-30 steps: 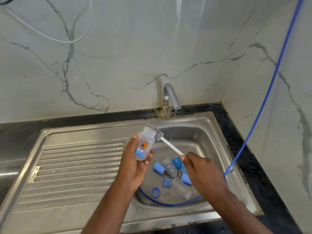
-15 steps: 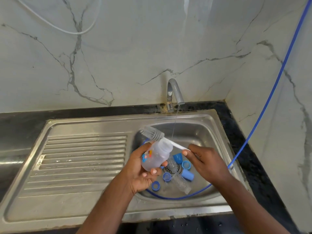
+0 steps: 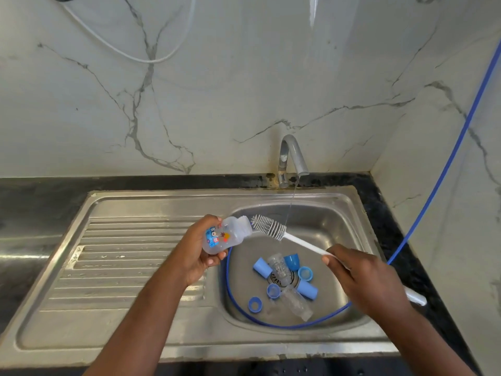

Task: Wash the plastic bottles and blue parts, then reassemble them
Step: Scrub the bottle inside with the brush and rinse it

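The left hand point(image 3: 199, 251) is raised over the left edge of the basin point(image 3: 325, 221), palm turned to the right. Its fingers and thumb curl around the base of one small bottle point(image 3: 227, 236). The bottle is tilted, with its open mouth pointing up and to the right. It is of cloudy, half-transparent plastic with a colourful cartoon print on the side.

The right hand point(image 3: 360, 278) is lower and to the right. It closes around the white plastic handle of one brush point(image 3: 268, 227), and the end of the handle sticks out behind the wrist. The brush has a long, round head of grey-white bristles. The tip of the head is at the mouth of the bottle; whether it is already inside, I cannot tell.

On the basin floor, around the drain, lie two clear bottles point(image 3: 296, 303) on their sides and six blue parts point(image 3: 261, 267): two short tubes, one cup shape and three rings or caps.

A thin blue hose point(image 3: 433, 185) comes down from the upper right and curves along the basin floor. One curved metal tap point(image 3: 291, 156) lets a thin stream of water point(image 3: 292, 196) fall into the basin.

The sink is of dull steel, with a ribbed drainboard point(image 3: 122, 253) on the left. It sits in a dark stone bench point(image 3: 40, 196). The wall point(image 3: 244, 90) is of white marble with grey veins, and one white cable point(image 3: 122, 50) hangs on it.
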